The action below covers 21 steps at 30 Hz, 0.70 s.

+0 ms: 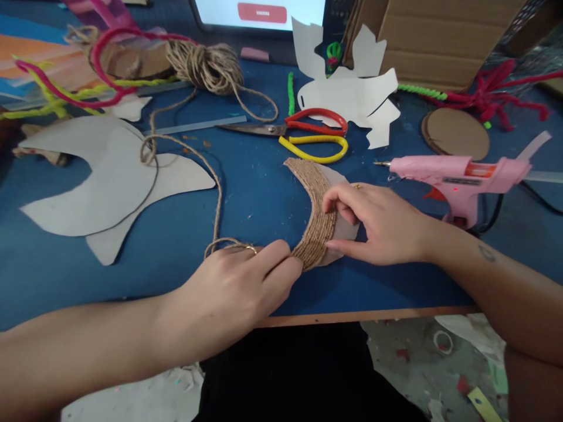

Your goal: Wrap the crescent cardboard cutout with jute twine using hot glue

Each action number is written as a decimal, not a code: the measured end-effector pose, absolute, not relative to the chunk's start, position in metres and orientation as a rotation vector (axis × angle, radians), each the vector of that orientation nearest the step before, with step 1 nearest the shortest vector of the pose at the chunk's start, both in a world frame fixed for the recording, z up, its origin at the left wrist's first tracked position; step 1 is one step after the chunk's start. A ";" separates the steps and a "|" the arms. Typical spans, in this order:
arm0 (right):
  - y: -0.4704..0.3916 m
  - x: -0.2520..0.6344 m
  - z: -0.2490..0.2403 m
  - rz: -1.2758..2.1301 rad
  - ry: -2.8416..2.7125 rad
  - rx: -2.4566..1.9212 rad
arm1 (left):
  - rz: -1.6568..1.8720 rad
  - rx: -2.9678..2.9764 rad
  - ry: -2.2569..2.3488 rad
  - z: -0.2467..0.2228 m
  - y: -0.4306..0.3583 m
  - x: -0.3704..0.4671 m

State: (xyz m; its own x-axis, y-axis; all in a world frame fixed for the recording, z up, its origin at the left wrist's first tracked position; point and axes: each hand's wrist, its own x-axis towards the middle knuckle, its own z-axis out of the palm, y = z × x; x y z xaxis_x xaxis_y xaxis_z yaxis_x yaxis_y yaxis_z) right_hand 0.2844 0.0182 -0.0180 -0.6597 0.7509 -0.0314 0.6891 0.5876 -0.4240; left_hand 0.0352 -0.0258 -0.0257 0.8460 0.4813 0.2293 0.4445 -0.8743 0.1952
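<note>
A crescent-shaped card piece [347,225] lies near the table's front edge, its inner side covered with rows of jute twine [317,205]. My left hand [246,278] is closed at the lower tip of the crescent, pinching the twine there. From this hand the loose twine [219,205] runs up to a wound bundle of twine [206,65] at the back. My right hand [373,220] rests over the right side of the crescent, fingers curled and apart, fingertips touching the twine rows and card. Nothing shows gripped in it.
Scissors [314,135] with red and yellow handles lie behind the crescent. A pink glue gun [457,176] rests at right, its cord trailing. White card cut-outs [88,170] lie at left, more paper shapes [343,97] behind. A cardboard disc [457,133] and cardboard box [440,41] are at back right.
</note>
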 end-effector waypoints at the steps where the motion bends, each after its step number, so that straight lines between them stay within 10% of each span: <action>1: 0.018 0.284 -0.018 0.606 -2.670 -1.222 | 0.403 2.893 0.724 -0.025 -0.026 0.035; 21: 0.014 0.278 -0.018 0.483 -2.700 -1.326 | 0.449 3.048 0.660 -0.025 -0.028 0.031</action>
State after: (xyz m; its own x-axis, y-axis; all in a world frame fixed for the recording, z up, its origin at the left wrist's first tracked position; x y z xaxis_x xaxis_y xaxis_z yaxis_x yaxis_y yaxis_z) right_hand 0.2779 0.0140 -0.0181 -0.6173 0.7849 -0.0536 0.7548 0.5717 -0.3215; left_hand 0.0314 -0.0283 -0.0247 0.8716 0.4042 0.2774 0.4067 -0.9121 0.0512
